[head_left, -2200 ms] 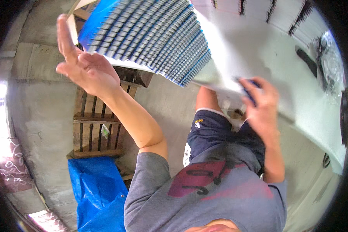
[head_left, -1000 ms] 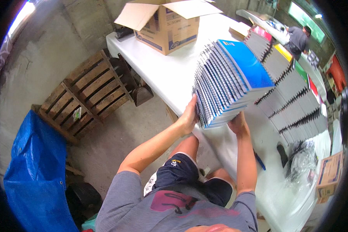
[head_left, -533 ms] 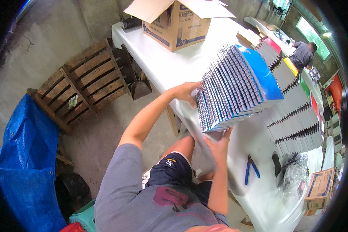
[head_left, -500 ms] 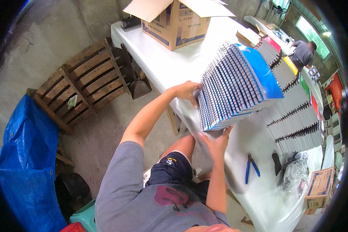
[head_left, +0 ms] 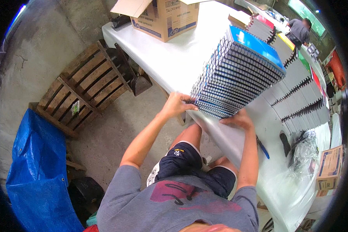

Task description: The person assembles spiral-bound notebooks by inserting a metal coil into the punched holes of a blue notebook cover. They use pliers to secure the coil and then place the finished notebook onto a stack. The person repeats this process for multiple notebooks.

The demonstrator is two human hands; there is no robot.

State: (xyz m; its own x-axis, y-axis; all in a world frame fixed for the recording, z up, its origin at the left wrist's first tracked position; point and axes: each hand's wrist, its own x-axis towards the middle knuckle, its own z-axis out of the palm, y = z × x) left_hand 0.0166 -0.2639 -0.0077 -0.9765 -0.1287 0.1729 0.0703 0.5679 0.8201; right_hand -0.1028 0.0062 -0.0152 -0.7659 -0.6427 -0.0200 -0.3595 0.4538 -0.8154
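Observation:
A tall stack of spiral notebooks (head_left: pixel 236 73) with blue covers stands at the near edge of the white-covered table (head_left: pixel 162 54), its wire bindings facing me. My left hand (head_left: pixel 178 104) grips the stack's lower left corner, thumb against the bindings. At the lower right corner, my right hand (head_left: pixel 240 120) curls round the bottom of the pile; part of its fingers is hidden. Blue-handled pliers (head_left: pixel 263 150) lie on the table beside my right forearm, which partly covers them.
More notebook stacks (head_left: pixel 297 94) stand right of the pile. An open carton (head_left: pixel 166 21) sits at the far left of the table. Clear plastic (head_left: pixel 303 150) and a small box (head_left: pixel 330 166) lie at right. A wooden pallet (head_left: pixel 85 87) leans left; a person (head_left: pixel 299 31) stands far right.
The notebook stack has come down and now stands more upright near the table edge. Both hands have lowered with it, and my right hand has moved right, along its bottom.

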